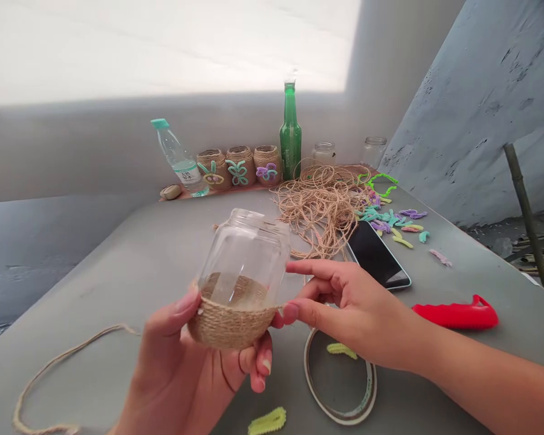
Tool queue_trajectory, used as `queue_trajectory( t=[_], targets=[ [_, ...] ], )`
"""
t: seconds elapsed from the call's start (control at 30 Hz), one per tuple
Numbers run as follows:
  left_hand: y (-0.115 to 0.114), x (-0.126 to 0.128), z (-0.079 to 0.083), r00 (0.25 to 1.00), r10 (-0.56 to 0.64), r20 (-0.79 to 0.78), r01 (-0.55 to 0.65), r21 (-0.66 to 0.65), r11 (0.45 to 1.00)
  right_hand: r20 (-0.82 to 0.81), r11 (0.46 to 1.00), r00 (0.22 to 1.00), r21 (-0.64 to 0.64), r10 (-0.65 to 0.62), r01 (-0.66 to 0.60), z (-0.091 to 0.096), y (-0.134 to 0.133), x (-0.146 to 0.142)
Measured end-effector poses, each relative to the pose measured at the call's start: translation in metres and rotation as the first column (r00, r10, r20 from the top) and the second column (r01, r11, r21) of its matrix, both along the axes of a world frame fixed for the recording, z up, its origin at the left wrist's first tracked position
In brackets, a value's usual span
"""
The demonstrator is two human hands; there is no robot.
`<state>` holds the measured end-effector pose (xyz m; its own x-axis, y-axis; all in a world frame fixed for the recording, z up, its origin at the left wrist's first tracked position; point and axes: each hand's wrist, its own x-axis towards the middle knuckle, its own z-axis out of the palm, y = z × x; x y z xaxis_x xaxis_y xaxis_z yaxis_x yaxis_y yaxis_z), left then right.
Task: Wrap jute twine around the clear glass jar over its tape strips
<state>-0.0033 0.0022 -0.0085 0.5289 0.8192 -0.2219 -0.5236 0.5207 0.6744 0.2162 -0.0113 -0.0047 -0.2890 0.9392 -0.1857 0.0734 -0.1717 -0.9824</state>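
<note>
A clear glass jar [249, 254] is tilted above the table, its lower part wound with brown twine [236, 326]. My left hand [194, 356] holds it from below and the left side, fingers wrapped around the base. At the jar's right side is my right hand [340, 296], its thumb and a finger pinched together at the edge of the wound twine, index finger stretched toward the glass. The pinched strand is mostly hidden. Beneath the right hand lies a roll of tape [306, 362] with a yellow pipe-cleaner piece [342, 350] inside its ring.
A tangled twine heap [321, 205] lies behind the jar, beside a phone [378, 254] and several pipe-cleaner pieces [381, 217]. A red-handled cutter [456, 314] lies right. Along the back stand a plastic bottle [181, 160], twine-wrapped jars [240, 166], a green bottle [291, 139] and glass jars [324, 154].
</note>
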Motion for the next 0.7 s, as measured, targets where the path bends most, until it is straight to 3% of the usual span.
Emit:
queue_trajectory(
  t=[0.2, 0.33, 0.5, 0.6, 0.7],
  targets=[
    [-0.0009, 0.0001, -0.0022, 0.996, -0.076, 0.057, 0.078, -0.040, 0.996, -0.119, 0.992, 0.990, -0.089, 0.078, -0.088, -0.0024, 0.0021, -0.0012],
    [0.0006, -0.0006, -0.0023, 1.000, 0.024, -0.001, -0.024, -0.042, 0.999, -0.059, 0.988, 0.996, -0.139, 0.062, -0.069, 0.0010, 0.0009, 0.0008],
    [0.0031, -0.0004, -0.0027, 0.989, 0.120, -0.089, -0.123, -0.027, 0.992, -0.044, 0.991, 0.994, -0.088, 0.099, -0.102, 0.0067, -0.0025, 0.0030],
    [0.0021, -0.0009, -0.0041, 0.990, 0.109, -0.090, -0.113, -0.043, 0.993, -0.050, 0.988, 0.991, -0.083, 0.124, -0.128, 0.0060, -0.0020, 0.0036],
    [0.0002, -0.0023, -0.0052, 0.999, 0.023, -0.030, -0.025, -0.071, 0.997, -0.043, 0.987, 0.992, -0.104, 0.118, -0.122, 0.0035, 0.0008, 0.0040]
  ],
)
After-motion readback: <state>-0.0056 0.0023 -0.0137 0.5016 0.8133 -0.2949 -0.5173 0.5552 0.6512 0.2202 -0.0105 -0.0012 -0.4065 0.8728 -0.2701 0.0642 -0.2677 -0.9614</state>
